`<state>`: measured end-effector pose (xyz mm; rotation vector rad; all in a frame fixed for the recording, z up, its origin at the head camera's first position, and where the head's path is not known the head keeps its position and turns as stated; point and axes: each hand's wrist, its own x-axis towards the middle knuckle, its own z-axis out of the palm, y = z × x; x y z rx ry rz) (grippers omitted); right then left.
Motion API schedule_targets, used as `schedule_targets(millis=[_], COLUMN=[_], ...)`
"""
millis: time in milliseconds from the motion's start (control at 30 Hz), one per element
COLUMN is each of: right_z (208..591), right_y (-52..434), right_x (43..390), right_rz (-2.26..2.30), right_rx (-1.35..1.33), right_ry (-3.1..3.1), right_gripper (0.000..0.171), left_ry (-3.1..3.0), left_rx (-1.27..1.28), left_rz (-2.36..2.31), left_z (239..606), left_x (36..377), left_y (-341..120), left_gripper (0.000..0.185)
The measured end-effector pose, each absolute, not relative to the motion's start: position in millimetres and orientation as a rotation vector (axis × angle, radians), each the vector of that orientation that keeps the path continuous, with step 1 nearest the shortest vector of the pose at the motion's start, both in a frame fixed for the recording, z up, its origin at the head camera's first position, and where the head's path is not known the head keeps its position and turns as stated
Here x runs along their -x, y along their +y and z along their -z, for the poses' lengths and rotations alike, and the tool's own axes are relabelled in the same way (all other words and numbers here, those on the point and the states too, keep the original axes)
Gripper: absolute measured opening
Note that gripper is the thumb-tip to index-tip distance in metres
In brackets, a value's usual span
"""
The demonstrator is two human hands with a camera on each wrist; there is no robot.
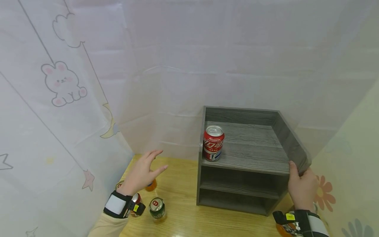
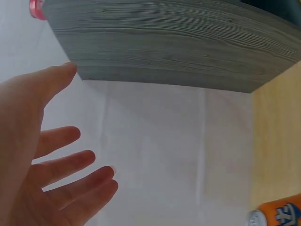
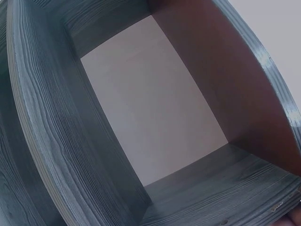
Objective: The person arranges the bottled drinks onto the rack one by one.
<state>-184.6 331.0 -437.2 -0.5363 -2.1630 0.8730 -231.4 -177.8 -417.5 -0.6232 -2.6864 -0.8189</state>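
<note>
While the right hand point(image 1: 302, 187) grips the front right corner of the grey wooden shelf unit point(image 1: 284, 135), thumb on the top board's edge, the left hand point(image 1: 142, 172) hovers empty with fingers spread, just left of the unit. On the top board's left side stands a red Coca-Cola can point(image 1: 213, 143) with white Chinese script. Below the left hand, on the wooden table point(image 1: 183, 210), sit a green can point(image 1: 156, 208), a red-topped can point(image 1: 136, 199) and an orange one point(image 1: 151, 186); their labels are unreadable.
</note>
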Motion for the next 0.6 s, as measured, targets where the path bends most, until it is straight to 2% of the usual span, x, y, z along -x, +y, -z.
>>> schedule_targets(millis=[600], right_z=[437], right_y=[328], right_x=[183], right_rz=[-0.860], right_rx=[0.501], right_ry=[-2.143], right_gripper=[0.046], left_ry=[-2.924], left_rx=[0.450], left_rz=[0.862], left_z=[486], left_x=[222], left_y=[-190], left_gripper=[0.075])
